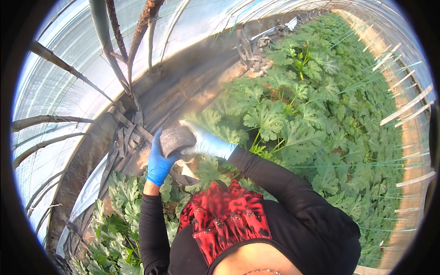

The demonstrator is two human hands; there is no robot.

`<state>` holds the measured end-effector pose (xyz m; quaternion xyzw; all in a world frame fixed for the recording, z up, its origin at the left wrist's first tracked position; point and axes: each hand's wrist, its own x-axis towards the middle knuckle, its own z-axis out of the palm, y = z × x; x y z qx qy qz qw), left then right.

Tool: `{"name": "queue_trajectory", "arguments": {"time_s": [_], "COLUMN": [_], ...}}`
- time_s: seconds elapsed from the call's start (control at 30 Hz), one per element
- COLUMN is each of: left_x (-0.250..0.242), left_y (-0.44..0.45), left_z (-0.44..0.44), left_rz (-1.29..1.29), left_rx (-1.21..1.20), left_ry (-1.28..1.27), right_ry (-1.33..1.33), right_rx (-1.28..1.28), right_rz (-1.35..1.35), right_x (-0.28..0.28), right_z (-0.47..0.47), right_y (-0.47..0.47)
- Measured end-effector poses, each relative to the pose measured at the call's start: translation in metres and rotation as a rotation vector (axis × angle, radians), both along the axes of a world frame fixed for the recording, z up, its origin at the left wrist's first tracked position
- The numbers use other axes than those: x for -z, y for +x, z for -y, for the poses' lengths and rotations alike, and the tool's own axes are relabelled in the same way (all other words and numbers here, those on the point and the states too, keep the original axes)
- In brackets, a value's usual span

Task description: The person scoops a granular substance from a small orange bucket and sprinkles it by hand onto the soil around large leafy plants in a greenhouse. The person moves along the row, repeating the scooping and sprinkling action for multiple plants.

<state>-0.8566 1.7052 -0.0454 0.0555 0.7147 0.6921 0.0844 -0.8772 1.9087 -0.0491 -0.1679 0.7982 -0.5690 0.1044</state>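
Both of my hands wear blue gloves and hold a rolled strip of dark grey material (177, 139) between them, in front of my body. My left hand (161, 161) grips the roll's left side, its thumb along the edge. On the other side, my right hand (202, 141) has its fingers around the roll's right end. A loose length of similar strip (178, 177) hangs below the hands among the leaves. What exactly the roll is made of, I cannot tell.
Broad-leaved squash-like plants (299, 137) fill the right side and grow near my left forearm. Wooden poles (103, 41) rise by the plastic greenhouse film (62, 86). Grey strips (129, 137) lie heaped at their foot. Green strings (343, 166) cross the plants at right.
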Motion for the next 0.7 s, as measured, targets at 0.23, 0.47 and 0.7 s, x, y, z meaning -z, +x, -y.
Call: {"name": "queue_trajectory", "arguments": {"time_s": [0.23, 0.47, 0.7], "left_x": [-0.005, 0.000, -0.006], "left_y": [0.010, 0.022, 0.054], "left_z": [-0.012, 0.001, -0.010], "left_rz": [-0.431, -0.399, -0.152], "left_rx": [0.060, 0.083, 0.010], "left_ry": [-0.638, -0.502, -0.204], "right_ry": [0.251, 0.215, -0.211], "right_rx": [-0.249, -0.025, -0.098], "right_rz": [-0.219, -0.191, 0.253], "right_x": [-0.007, -0.025, -0.039], "right_z": [-0.003, -0.013, -0.023], "right_y": [0.015, 0.020, 0.051]}}
